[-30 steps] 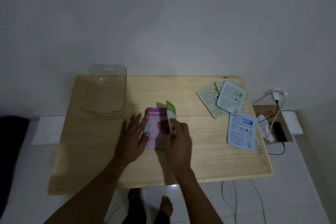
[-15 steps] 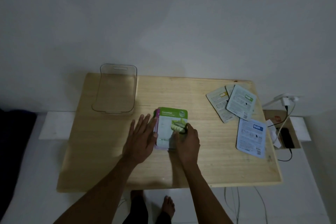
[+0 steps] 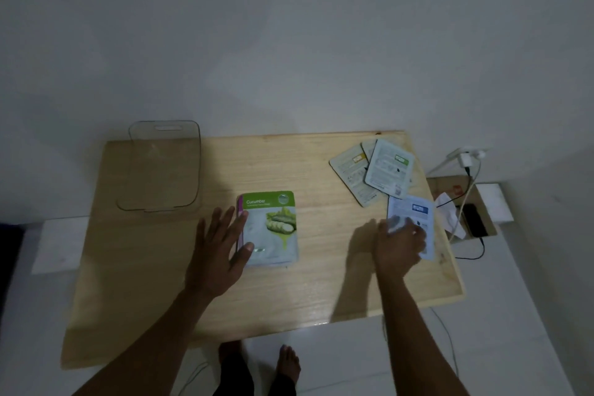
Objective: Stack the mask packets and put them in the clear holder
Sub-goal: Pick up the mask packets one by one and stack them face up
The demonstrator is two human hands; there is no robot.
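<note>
Stack by one hand, next packet under the other

Left hand (image 3: 221,251) lies flat and spread, fingertips on the cucumber packet (image 3: 270,231) topping the stack. Right hand (image 3: 400,243) is curled, pinching the blue-label packet's (image 3: 416,215) corner on the table (image 3: 308,286). Clear holder (image 3: 162,167) sits beyond the left hand.

A pale wooden worktop (image 3: 289,292) stands against a white wall. The left hand (image 3: 221,247) lies flat with spread fingers on the left edge of a green-topped cucumber mask packet (image 3: 273,228), which sits on a purple-edged packet just showing beneath. The right hand (image 3: 398,243) pinches the near corner of a white packet with a blue label (image 3: 416,212). Three more pale packets (image 3: 376,170) overlap at the far right corner. A clear plastic holder (image 3: 162,167) rests at the far left.
</note>
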